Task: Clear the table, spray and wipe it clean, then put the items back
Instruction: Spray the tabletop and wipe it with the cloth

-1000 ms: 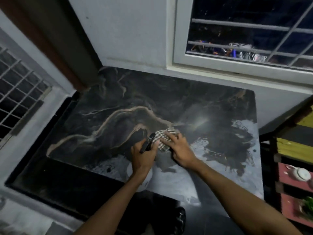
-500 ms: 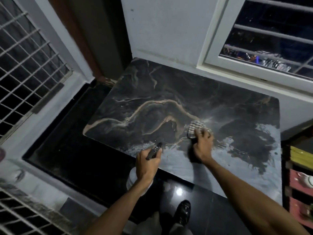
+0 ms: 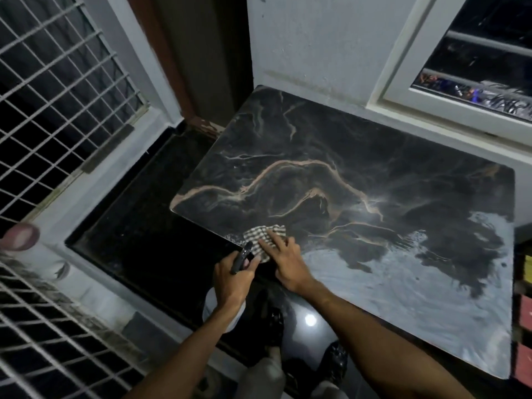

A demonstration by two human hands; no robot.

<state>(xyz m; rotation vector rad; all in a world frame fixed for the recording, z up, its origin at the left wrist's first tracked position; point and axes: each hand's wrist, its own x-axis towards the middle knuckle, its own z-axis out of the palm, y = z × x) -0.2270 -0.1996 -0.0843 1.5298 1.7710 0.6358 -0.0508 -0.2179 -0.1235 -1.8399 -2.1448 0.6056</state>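
Table (image 3: 374, 156): rectangular slab, rounded corners, glossy marble look, black with thin tan veins. Pale grey streaky patch across near right part, smeared sheen on it.
Cloth (image 3: 260, 236): small, checked weave, crumpled, lying on the slab at near left edge.
Right hand (image 3: 283, 262) on top of cloth, fingers straight and spread, pressing flat. No clench, nothing wrapped.
Left hand (image 3: 231, 279) just beside it, off the table edge, fingers curled tight round neck of bottle (image 3: 241, 257). Dark slim nozzle sticking out of the fist toward cloth; white rounded body hanging below the wrist. Nozzle tip touching cloth or not: cannot tell.
Underneath: polished black floor (image 3: 138, 240) with one round glare spot, two shiny black shoes (image 3: 275, 321).
Left side: white wire grille (image 3: 57, 96), square mesh.
Back right: white-framed window (image 3: 403, 82), horizontal bars, next to plain pale wall (image 3: 311, 44), slightly scuffed.
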